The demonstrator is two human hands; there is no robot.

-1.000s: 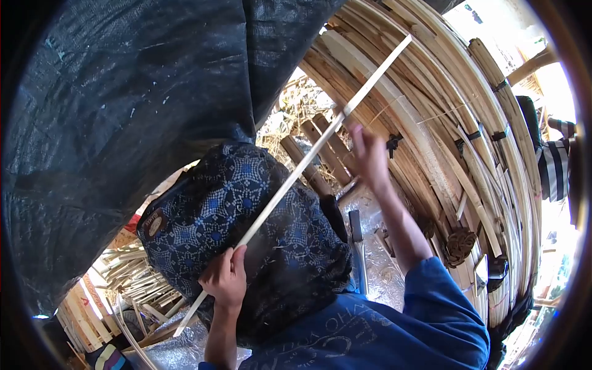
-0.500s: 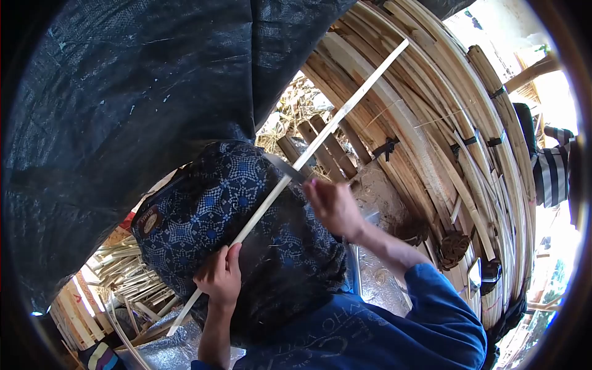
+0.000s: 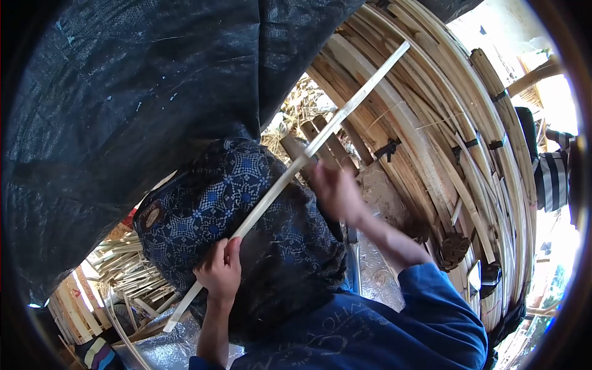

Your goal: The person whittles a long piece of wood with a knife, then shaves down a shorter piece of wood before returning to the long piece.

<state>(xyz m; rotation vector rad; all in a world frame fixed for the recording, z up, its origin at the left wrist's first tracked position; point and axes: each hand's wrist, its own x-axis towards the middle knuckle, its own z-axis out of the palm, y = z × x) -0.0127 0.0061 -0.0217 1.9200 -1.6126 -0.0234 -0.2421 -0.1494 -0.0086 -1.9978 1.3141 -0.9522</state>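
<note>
A long, pale, thin wooden strip [image 3: 259, 211] runs slantwise over a dark blue patterned cloth [image 3: 213, 203] draped across my lap. My left hand [image 3: 219, 272] is closed around its lower part, with the thumb lying along the strip and the lower end sticking out past the fist. Beside the strip's middle, my right hand [image 3: 338, 192] is smeared by motion, its fingers curled. Half a second ago a knife blade showed at this hand, lying across the strip; now the blade is too blurred to make out clearly.
Long wooden planks and strips [image 3: 431, 142] are stacked along the right, some tied with black bands. A black tarp [image 3: 135, 111] hangs over the upper left. Split sticks [image 3: 132, 265] lie in a heap at lower left. Wooden slats [image 3: 320, 139] stand beyond the cloth.
My right hand has shifted slightly right and down, and the blade no longer shows clearly. The strip has turned a little, while my left hand keeps its hold.
</note>
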